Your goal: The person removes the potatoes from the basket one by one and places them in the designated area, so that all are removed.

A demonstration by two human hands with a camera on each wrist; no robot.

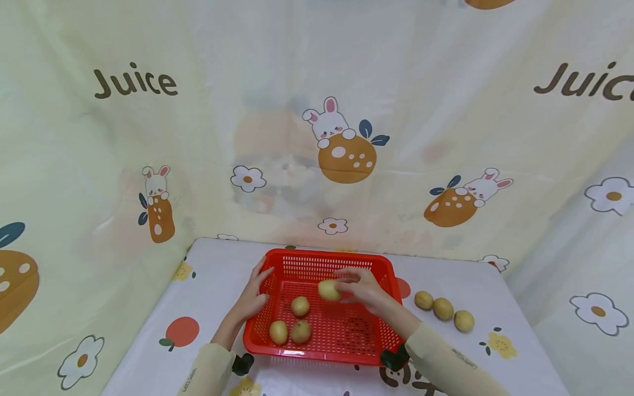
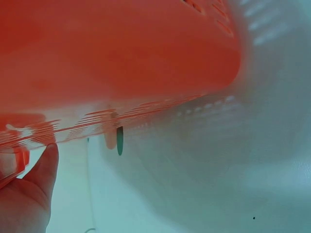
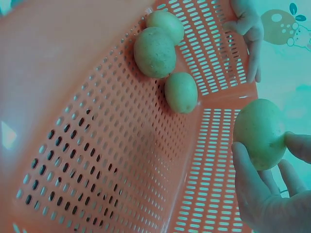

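A red plastic basket (image 1: 346, 355) with slotted walls stands on the table. Three potatoes lie in its left part: one potato (image 1: 300, 306) farther back, and a pair, a left potato (image 1: 278, 333) and a right potato (image 1: 301, 332), nearer the front. My right hand (image 1: 364, 287) pinches another potato (image 1: 329, 290) between thumb and fingers, above the basket floor; the right wrist view shows this held potato (image 3: 261, 133) close up. At the basket's left rim, my left hand (image 1: 251, 300) holds the edge, and one finger (image 2: 46, 167) shows against the outer wall in the left wrist view.
To the right of the basket, three more potatoes (image 1: 443, 309) lie in a slanting row on the white printed tablecloth (image 1: 218, 264). A patterned curtain (image 1: 282, 220) hangs behind the table and at both sides.
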